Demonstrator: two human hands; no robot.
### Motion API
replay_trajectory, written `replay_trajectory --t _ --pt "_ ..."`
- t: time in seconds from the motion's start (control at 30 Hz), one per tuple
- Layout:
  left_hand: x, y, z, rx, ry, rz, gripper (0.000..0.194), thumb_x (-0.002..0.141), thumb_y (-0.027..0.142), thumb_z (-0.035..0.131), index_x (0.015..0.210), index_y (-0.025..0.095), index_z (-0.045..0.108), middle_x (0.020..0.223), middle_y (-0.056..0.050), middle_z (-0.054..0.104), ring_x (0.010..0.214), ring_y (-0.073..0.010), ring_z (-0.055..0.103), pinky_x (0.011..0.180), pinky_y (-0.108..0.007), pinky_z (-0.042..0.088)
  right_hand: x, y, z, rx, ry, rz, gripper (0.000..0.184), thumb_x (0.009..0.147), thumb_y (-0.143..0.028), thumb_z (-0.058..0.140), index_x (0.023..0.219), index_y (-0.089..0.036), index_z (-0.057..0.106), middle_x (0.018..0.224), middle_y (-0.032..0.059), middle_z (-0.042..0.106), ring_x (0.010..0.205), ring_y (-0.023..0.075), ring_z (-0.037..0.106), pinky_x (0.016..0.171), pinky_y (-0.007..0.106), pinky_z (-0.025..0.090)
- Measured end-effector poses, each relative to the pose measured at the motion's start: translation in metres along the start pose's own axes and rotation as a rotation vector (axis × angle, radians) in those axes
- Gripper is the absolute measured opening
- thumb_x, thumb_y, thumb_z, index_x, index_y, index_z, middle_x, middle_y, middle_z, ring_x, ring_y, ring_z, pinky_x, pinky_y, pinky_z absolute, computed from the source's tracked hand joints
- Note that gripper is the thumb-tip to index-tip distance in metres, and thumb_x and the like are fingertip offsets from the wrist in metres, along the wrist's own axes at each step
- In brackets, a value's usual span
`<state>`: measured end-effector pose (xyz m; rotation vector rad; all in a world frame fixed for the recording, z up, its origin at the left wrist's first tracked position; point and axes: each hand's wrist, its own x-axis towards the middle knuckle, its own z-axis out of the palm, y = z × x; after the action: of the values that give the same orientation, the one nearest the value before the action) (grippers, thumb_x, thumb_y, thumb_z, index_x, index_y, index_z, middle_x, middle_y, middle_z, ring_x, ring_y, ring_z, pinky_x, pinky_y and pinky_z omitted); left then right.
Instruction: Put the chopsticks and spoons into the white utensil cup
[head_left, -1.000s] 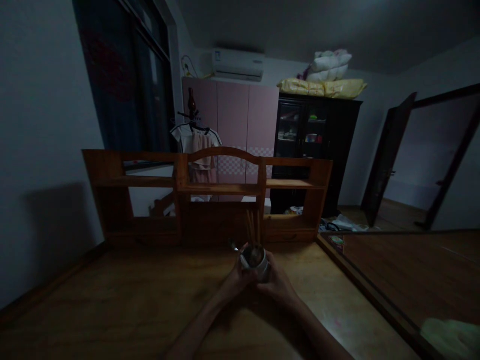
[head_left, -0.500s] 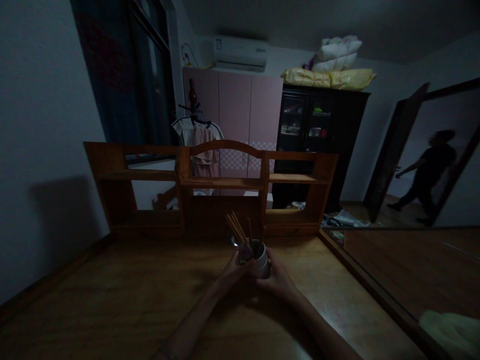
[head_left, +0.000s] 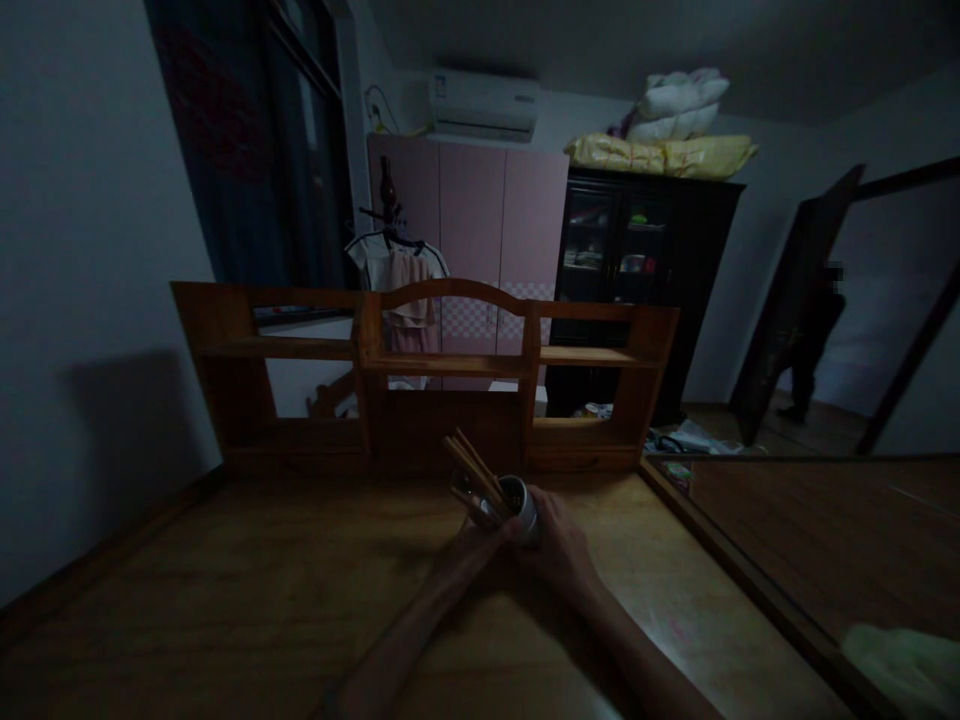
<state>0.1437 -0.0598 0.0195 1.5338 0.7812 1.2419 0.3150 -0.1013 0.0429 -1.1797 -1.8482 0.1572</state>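
Note:
Low over the wooden desktop (head_left: 285,580), both hands meet around a pale, round cup (head_left: 529,520) tilted with its mouth toward me. My right hand (head_left: 561,540) is closed around the cup's right side. A bundle of chopsticks (head_left: 471,462) leans up and left beside the cup's rim, with my left hand (head_left: 480,545) closed on its lower part. Among the chopsticks is a shiny spoon (head_left: 484,508), partly hidden. My left thumb lies close to the rim. Dark small holes or spots show inside the cup; dim light blurs the detail.
A wooden shelf unit (head_left: 446,366) stands along the desk's far edge. At right runs a raised wooden edge (head_left: 735,560), with pale green cloth (head_left: 900,665) near the lower corner. Beyond are pink wardrobes (head_left: 469,220), a dark cabinet (head_left: 690,240) and a person (head_left: 814,335) in the doorway.
Chopsticks that stood apart in the cup now lean left with the bundle at my left hand. The cup's mouth is more visible. The person in the doorway has moved left, partly behind the door.

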Motion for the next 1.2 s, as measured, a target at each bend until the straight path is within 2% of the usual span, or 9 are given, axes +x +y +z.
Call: replay_trajectory --t 0.13,0.33,0.47,0.6,0.77,1.0,1.13,1.2 --pt "0.0 -0.003 0.004 -0.078 0.074 0.004 0.063 0.081 0.043 0.064 0.136 0.026 0.039 0.143 -0.01 0.046 0.135 -0.0281 0.04 0.115 -0.044 0.03 0.0 -0.001 0.0 -0.081 -0.006 -0.009 0.081 0.064 -0.017 0.073 0.137 -0.031 0.041 0.126 0.0088 0.051 0.112 0.0322 0.051 0.089 0.046 0.048" --pt "-0.003 0.004 0.009 -0.159 0.094 0.033 0.052 0.083 0.038 0.063 0.13 0.025 0.045 0.136 -0.008 0.053 0.127 -0.0241 0.048 0.11 -0.041 0.037 -0.002 0.0 0.002 -0.129 0.02 -0.014 0.081 0.067 -0.017 0.071 0.139 -0.032 0.037 0.126 0.0094 0.05 0.111 0.0332 0.05 0.087 0.048 0.049" --pt "-0.003 0.015 0.008 -0.293 0.136 0.028 0.055 0.076 0.028 0.072 0.128 0.025 0.052 0.132 -0.007 0.058 0.123 -0.0254 0.052 0.109 -0.044 0.037 -0.002 0.003 0.002 -0.179 0.026 -0.032 0.087 0.065 -0.012 0.072 0.141 -0.031 0.035 0.129 0.0103 0.048 0.115 0.0341 0.048 0.09 0.049 0.048" --pt "0.0 0.012 0.004 -0.437 0.153 0.014 0.061 0.068 0.019 0.078 0.126 0.022 0.058 0.126 -0.008 0.064 0.12 -0.0287 0.055 0.107 -0.048 0.039 -0.003 0.006 0.001 -0.283 0.037 -0.063 0.092 0.065 -0.006 0.072 0.144 -0.03 0.032 0.133 0.0109 0.046 0.119 0.034 0.044 0.096 0.049 0.045" --pt "0.001 0.001 0.003 -0.58 0.204 -0.029 0.056 0.07 0.018 0.077 0.124 0.022 0.061 0.126 -0.007 0.065 0.122 -0.0275 0.054 0.103 -0.04 0.043 -0.004 0.005 -0.003 -0.439 0.031 -0.112 0.092 0.067 -0.005 0.073 0.146 -0.029 0.031 0.134 0.0113 0.043 0.122 0.0313 0.043 0.1 0.046 0.044" --pt "0.004 -0.007 0.004 -0.816 0.229 -0.192 0.032 0.069 0.016 0.076 0.1 0.017 0.072 0.105 -0.005 0.074 0.112 -0.0241 0.061 0.099 -0.031 0.046 -0.003 0.004 -0.005 -0.531 0.026 -0.153 0.091 0.07 -0.003 0.07 0.147 -0.03 0.03 0.135 0.0123 0.038 0.123 0.0325 0.04 0.099 0.047 0.046" --pt "0.005 -0.015 -0.004 -0.904 0.255 -0.337 0.015 0.073 0.012 0.07 0.087 0.015 0.074 0.093 -0.005 0.075 0.093 -0.0202 0.068 0.088 -0.029 0.053 -0.003 0.006 -0.003 -0.622 0.083 -0.227 0.085 0.075 0.0 0.063 0.146 -0.035 0.032 0.137 0.0119 0.034 0.127 0.0336 0.037 0.103 0.051 0.042" --pt "0.005 -0.017 -0.008 -0.929 0.27 -0.398 0.012 0.077 0.009 0.067 0.086 0.015 0.073 0.091 -0.006 0.075 0.086 -0.0177 0.069 0.082 -0.027 0.055 -0.003 0.006 -0.004 -0.667 0.112 -0.268 0.08 0.08 0.001 0.058 0.146 -0.037 0.032 0.137 0.011 0.033 0.13 0.0335 0.035 0.105 0.054 0.04"
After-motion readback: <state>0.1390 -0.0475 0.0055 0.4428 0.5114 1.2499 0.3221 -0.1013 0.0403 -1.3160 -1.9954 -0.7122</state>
